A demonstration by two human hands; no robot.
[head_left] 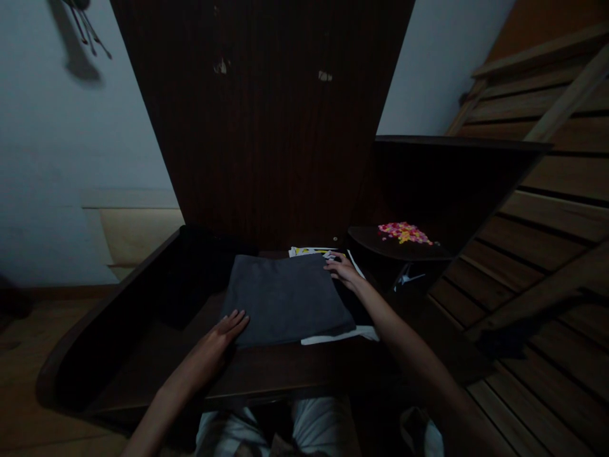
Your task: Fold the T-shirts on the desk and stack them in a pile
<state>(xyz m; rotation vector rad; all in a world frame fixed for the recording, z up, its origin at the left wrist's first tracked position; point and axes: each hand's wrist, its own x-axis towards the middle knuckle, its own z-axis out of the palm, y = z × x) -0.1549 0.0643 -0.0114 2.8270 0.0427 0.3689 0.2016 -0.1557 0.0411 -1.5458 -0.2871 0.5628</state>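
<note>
A dark grey folded cloth (288, 298) lies flat on the dark wooden desk (266, 374) in front of me. My left hand (221, 339) rests palm down at its lower left corner, fingers stretched out on the fabric. At the upper right corner my right hand (343, 271) touches the cloth's edge, its fingers slightly bent and apart. A small white piece (329, 255), too small to name, shows by those fingertips. White and black material (333, 336) sticks out from under the cloth, and a yellow-and-white printed edge (309, 251) shows behind it.
Many pink, red and yellow bits (404, 233) lie on a rounded shelf (371, 241) at the right. Dark fabric (200, 273) sits along the desk's raised left side. A tall dark panel (266, 127) stands behind. Wooden slats (537, 279) rise at the right.
</note>
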